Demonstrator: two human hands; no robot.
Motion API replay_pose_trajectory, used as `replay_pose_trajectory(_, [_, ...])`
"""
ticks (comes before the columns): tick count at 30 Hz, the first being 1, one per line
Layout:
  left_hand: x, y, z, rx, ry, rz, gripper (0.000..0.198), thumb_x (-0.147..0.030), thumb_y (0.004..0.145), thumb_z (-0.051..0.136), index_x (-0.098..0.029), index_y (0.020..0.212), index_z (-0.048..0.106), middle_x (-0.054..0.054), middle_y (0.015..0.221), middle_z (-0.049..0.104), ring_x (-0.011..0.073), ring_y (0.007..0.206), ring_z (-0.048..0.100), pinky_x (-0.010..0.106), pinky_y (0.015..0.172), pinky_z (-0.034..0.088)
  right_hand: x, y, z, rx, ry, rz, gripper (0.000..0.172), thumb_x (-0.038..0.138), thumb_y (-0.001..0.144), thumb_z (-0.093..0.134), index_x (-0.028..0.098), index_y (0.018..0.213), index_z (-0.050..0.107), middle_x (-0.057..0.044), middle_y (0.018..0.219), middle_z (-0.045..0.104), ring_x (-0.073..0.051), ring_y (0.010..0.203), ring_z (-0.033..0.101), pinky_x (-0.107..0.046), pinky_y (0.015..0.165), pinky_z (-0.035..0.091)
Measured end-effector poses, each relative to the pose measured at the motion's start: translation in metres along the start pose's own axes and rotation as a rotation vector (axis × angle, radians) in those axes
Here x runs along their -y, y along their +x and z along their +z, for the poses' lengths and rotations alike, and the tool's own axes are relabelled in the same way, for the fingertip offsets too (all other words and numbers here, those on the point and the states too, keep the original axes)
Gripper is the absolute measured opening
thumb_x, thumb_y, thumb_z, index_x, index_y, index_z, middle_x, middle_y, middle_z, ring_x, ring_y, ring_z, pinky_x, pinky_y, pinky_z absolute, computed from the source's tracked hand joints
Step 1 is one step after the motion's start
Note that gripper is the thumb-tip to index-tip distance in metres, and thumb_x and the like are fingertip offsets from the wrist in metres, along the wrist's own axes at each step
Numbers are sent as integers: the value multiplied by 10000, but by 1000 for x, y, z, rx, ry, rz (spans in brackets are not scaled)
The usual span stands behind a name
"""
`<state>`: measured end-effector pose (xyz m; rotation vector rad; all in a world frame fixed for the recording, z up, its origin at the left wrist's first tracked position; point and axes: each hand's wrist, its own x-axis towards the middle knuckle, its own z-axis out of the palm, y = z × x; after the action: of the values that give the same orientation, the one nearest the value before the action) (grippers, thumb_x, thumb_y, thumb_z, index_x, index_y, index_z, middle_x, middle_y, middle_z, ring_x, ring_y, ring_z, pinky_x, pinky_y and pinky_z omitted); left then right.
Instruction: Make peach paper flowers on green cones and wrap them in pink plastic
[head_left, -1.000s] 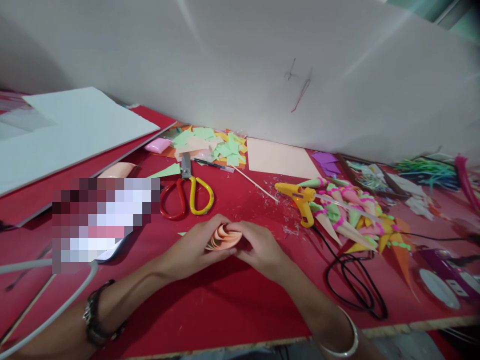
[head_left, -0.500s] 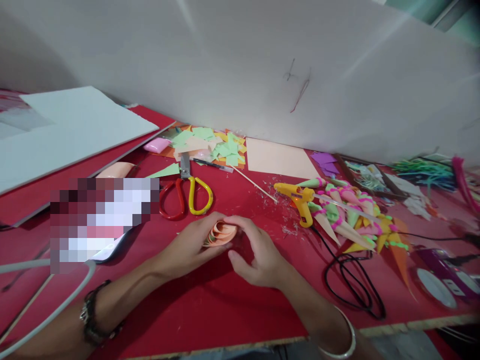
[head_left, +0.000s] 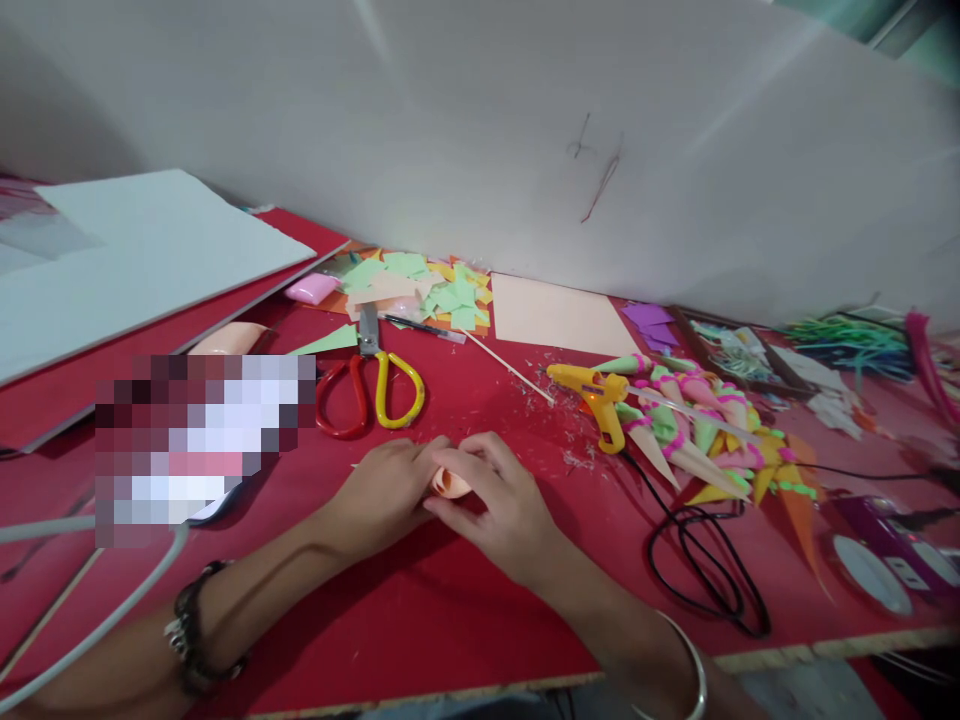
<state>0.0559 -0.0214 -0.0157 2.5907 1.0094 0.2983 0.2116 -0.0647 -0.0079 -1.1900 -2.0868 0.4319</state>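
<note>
A rolled strip of peach paper (head_left: 450, 483) is held between both hands near the middle of the red table, its coiled end facing up. My left hand (head_left: 390, 492) closes round the roll's left side, with its fingertips partly hidden behind it. From the right, my right hand (head_left: 499, 500) wraps the roll, thumb below and fingers over the top. Beyond my hands lie scissors (head_left: 403, 390) with one red and one yellow handle. A yellow glue gun (head_left: 600, 398) rests to their right, beside a pile of paper cones (head_left: 701, 415) with pink and green trim.
Paper scraps (head_left: 420, 285), a thin stick (head_left: 510, 367) and a peach sheet (head_left: 559, 312) lie toward the wall. At left are a blurred-out device (head_left: 217, 440) and a white board (head_left: 142, 260). A black cable (head_left: 705, 570) coils at right, near a purple power strip (head_left: 896, 545).
My right hand has moved left and closed round the paper roll. The roll looks smaller and tighter, and more of it is covered by fingers.
</note>
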Motion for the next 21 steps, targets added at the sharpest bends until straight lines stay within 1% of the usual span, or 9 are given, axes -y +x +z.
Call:
replay_pose_trajectory(2, [-1,0,-1,-4,-21,6,70,-163,714,445,-178,780,424,24,718,558,172,612,511,256,528,331,1,0,-2,36,-33,-19,230,292,823,477,240,1040,532,-56,914,518,-137,785,536,-238,683,459])
replay_pose_trajectory(4, [-2,0,-2,1,-100,-16,59,-188,728,458,-179,772,419,14,721,554,161,618,510,243,523,328,2,0,-3,81,-87,-45,210,267,839,444,236,1021,545,-61,924,520,-138,789,530,-235,667,449])
replay_pose_trajectory(6, [-2,-1,-2,-3,-182,-44,72,-215,740,470,-179,749,408,4,720,541,146,616,504,228,514,328,1,0,-4,97,-99,-50,201,261,844,433,236,1004,553,-60,925,521,-135,789,529,-231,665,444])
replay_pose_trajectory(10, [-2,-1,0,-34,-262,-54,121,-246,748,492,-178,730,392,-4,721,512,129,615,486,213,511,330,-1,0,-4,14,38,-12,158,264,812,492,232,952,558,-44,907,515,-124,789,536,-222,699,449])
replay_pose_trajectory(14, [-4,-2,-2,-11,-349,-73,122,-251,758,495,-178,756,398,-26,675,496,106,561,460,196,486,315,-2,2,-3,-72,125,5,131,248,790,520,229,913,560,-35,878,512,-128,801,531,-232,720,450])
replay_pose_trajectory(17, [-5,-2,-5,14,-417,-62,101,-237,770,479,-179,774,396,-31,677,497,96,552,461,187,484,318,-2,4,-4,-98,161,24,124,248,784,528,226,900,565,-29,850,509,-127,785,524,-238,714,447])
replay_pose_trajectory(21, [-3,-3,-8,10,-392,-36,107,-266,795,444,-175,766,396,-8,718,531,111,592,492,199,505,333,0,7,-6,-102,228,66,112,250,765,555,219,871,571,-24,834,514,-129,779,526,-249,704,440])
